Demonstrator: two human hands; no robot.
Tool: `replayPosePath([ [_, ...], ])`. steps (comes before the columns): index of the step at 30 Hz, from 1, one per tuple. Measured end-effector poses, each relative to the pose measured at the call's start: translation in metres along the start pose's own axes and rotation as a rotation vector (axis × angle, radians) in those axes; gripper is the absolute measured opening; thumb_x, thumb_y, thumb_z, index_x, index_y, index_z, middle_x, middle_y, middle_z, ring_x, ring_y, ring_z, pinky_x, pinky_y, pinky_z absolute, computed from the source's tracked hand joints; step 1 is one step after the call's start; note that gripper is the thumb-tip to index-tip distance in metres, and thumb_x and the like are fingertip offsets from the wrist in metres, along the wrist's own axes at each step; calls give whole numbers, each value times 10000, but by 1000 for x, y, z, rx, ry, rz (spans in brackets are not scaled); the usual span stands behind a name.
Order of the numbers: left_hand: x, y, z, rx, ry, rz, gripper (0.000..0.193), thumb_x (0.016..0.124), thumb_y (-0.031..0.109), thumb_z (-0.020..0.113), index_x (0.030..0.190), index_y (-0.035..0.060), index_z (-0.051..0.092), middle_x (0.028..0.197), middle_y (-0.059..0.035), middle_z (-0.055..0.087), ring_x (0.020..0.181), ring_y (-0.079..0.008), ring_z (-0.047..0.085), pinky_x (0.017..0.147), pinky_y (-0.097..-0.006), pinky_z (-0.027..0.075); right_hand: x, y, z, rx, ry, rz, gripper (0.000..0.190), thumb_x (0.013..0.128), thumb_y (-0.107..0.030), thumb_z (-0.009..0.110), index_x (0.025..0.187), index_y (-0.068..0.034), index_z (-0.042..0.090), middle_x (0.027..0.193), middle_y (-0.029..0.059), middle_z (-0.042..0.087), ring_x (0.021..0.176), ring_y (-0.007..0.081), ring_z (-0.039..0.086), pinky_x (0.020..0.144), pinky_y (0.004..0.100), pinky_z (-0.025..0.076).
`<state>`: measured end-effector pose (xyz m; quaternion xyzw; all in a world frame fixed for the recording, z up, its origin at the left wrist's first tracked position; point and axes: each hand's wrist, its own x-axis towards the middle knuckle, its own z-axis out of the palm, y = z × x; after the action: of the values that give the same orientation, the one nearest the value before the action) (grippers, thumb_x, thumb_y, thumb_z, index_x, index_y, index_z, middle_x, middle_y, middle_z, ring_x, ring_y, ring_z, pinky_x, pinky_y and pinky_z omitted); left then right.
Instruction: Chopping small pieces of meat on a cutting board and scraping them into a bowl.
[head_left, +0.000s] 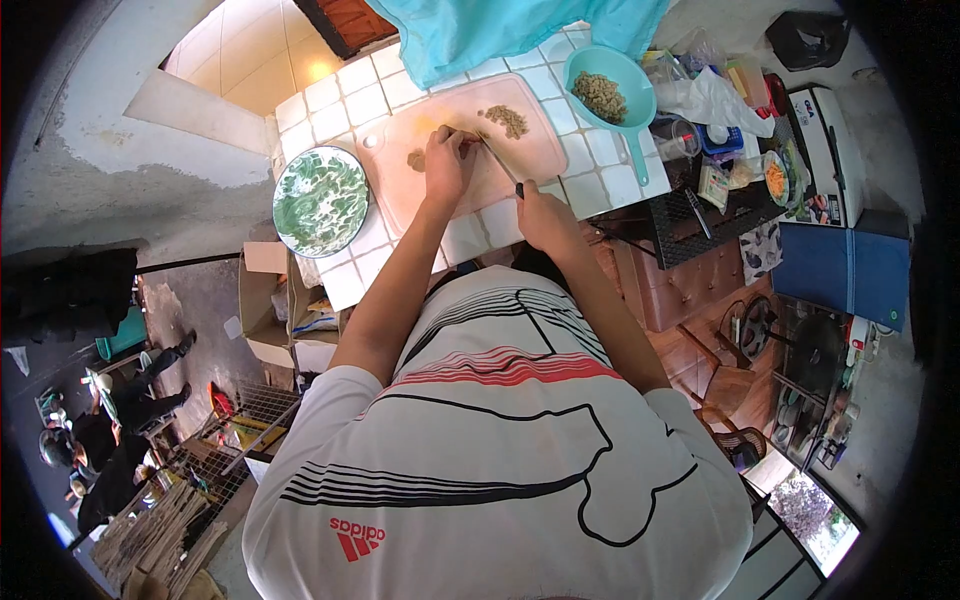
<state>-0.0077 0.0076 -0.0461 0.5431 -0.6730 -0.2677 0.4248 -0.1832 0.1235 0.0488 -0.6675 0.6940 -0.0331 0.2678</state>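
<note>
My right hand (546, 217) is closed around the dark handle of a kitchen knife (501, 159), whose blade lies over a pale pink cutting board (405, 187). Beside the blade tip, my left hand (450, 161) rests on the board with bent fingers; whether it pinches a small piece of food is hidden. A small pile of chopped brownish food (508, 121) sits to the right of the blade. Left of my left hand lies a brownish piece or small heap of food (416, 160). A turquoise strainer (640, 146) at the right holds more chopped pieces (598, 97).
A green and white enamel plate (321, 201) stands at the left edge of the white tiled table (465, 240). Turquoise cloth (495, 30) hangs over the far edge. Bags and containers crowd a black rack (682, 229) at right. Another person (112, 442) is far off at lower left.
</note>
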Motion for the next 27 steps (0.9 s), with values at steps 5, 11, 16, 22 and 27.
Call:
replayPosePath([
  [5, 3, 22, -5, 153, -44, 62, 105, 811, 77, 783, 916, 70, 784, 931, -106, 680, 938, -314, 621, 860, -421, 533, 1, 11, -6, 39, 34, -1, 282, 1046, -259, 498, 1116, 11, 538, 870, 290, 713, 854, 481, 704, 761, 593, 541],
  [11, 17, 17, -3, 213, -88, 115, 157, 829, 87, 769, 985, 78, 783, 984, -83, 715, 935, -315, 643, 849, -417, 532, -14, 32, -22, 93, 79, 15, 276, 1023, -273, 530, 1111, -11, 538, 849, 287, 705, 827, 486, 695, 756, 602, 532],
  [16, 3, 26, -45, 149, 60, -16, 235, 851, 13, 713, 1074, 66, 762, 1018, -106, 721, 927, -292, 667, 864, -400, 532, -4, 44, -26, 81, -64, -119, 277, 1006, -250, 529, 1123, 0, 551, 868, 288, 704, 825, 487, 689, 767, 592, 534],
  [22, -35, 27, -95, 442, 161, -209, 284, 842, 31, 726, 1122, 78, 743, 1033, -117, 690, 980, -298, 635, 907, -420, 513, 43, 72, -26, 96, 73, -366, 257, 1002, -234, 549, 1105, 0, 573, 877, 269, 707, 837, 477, 691, 771, 578, 544],
  [27, -52, 33, -96, 553, 186, -310, 279, 867, 110, 783, 1143, 84, 750, 1070, -112, 685, 991, -280, 637, 894, -398, 523, 53, 95, -46, 76, -90, -349, 272, 1011, -265, 558, 1089, -6, 578, 906, 286, 705, 849, 483, 686, 767, 582, 533],
])
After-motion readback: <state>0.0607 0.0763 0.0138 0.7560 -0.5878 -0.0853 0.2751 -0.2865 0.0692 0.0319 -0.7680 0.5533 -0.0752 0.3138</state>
